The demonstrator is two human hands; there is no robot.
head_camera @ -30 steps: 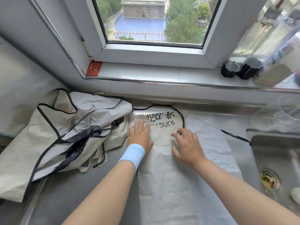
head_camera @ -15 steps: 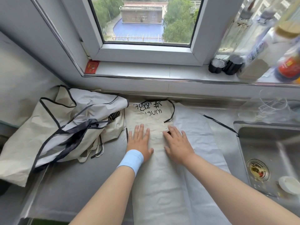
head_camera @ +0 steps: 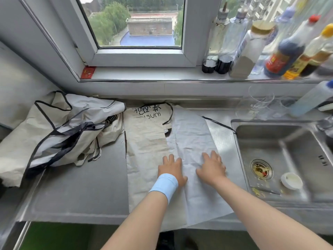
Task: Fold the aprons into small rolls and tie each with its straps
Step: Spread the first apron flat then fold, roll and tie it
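Head view: apron (head_camera: 149, 139) flat on counter (head_camera: 81, 192), folded lengthwise, black print at far end near windowsill. Left hand (head_camera: 173, 168) and right hand (head_camera: 211, 167) palm-down on it side by side, fingers spread, gripping nothing. Crumpled apron pile (head_camera: 59, 134) left. Sink (head_camera: 281, 159) right.

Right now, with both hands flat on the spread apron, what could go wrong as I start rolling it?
The apron hangs over the counter's front edge, so it may slide off. Its black strap trails toward the sink and could drop in among the scraps. The left hand and right hand press flat without gripping, so folds may shift.
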